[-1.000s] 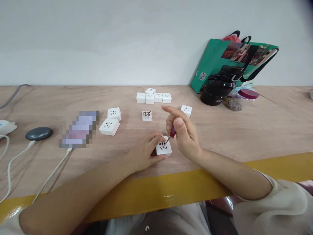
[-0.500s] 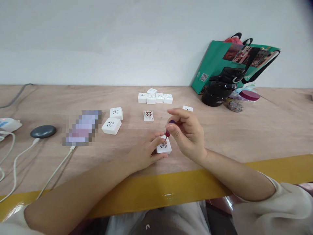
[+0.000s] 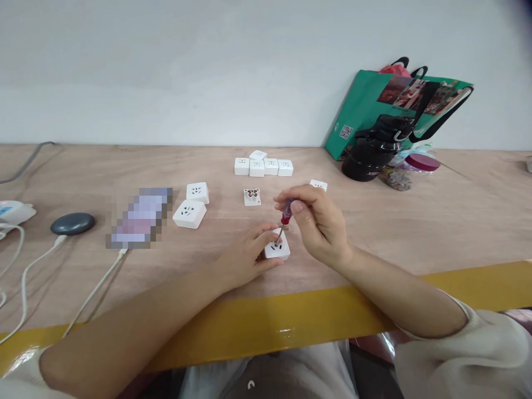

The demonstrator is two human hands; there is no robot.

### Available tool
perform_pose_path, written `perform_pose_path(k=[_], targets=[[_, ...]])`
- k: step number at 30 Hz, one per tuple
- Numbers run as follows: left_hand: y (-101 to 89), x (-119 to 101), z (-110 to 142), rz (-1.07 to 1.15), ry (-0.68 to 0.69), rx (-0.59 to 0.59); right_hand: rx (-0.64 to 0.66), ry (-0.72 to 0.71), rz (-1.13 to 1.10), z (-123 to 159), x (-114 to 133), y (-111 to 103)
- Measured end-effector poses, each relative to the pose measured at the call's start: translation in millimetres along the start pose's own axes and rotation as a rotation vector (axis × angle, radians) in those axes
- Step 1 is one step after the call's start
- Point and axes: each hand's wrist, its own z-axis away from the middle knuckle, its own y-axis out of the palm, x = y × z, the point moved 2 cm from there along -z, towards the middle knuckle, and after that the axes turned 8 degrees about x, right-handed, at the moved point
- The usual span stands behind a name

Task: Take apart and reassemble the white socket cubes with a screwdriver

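Note:
A white square wall socket (image 3: pixel 277 252) lies face up near the table's front edge. My left hand (image 3: pixel 251 254) grips it from the left, thumb and fingers along its sides. In my right hand (image 3: pixel 318 224) is a small screwdriver (image 3: pixel 286 215) with a purple and red handle, held between thumb and fingers. Its metal shaft slants down, and the tip meets the middle of the socket's face. Beyond the hands lies an open socket part (image 3: pixel 252 197) with copper-coloured contacts showing.
Several finished-looking sockets (image 3: pixel 256 167) stand in a cluster at the back; two more (image 3: pixel 190 214) are at the left, one (image 3: pixel 318 185) behind my right hand. A blurred phone (image 3: pixel 141 217), a dark round device (image 3: pixel 73 223), a black bottle (image 3: pixel 368 149), a green bag (image 3: pixel 353 105) and a jar (image 3: pixel 415 169) surround them.
My right hand has shifted slightly left and its fingers have closed in around the screwdriver; more of the purple handle shows. My left hand still grips the socket.

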Motion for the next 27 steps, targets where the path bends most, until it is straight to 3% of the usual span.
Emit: perform_pose_path(k=[4,7,12,17,22,27], targets=[[-0.4,0.1,-0.1,0.008,-0.008,0.010,-0.041,-0.012,0.129,-0.3,0.0,0.0],[-1.2,-0.6,-0.4,0.010,-0.023,0.026,-0.008,0.046,0.053,0.2,-1.4,0.3],[-1.6,0.7,-0.5,0.015,-0.019,0.005,-0.026,0.009,0.063,0.8,-1.1,-0.5],[-1.5,2.9,0.0,0.021,-0.030,0.008,0.018,0.107,-0.072,2.3,-4.1,2.2],[-1.6,2.4,-0.7,0.028,-0.047,0.013,0.012,0.029,0.044,1.1,-1.3,2.3],[-3.8,-0.8,-0.8,0.054,-0.106,0.051,0.015,0.091,-0.079,4.8,-4.8,3.1]])
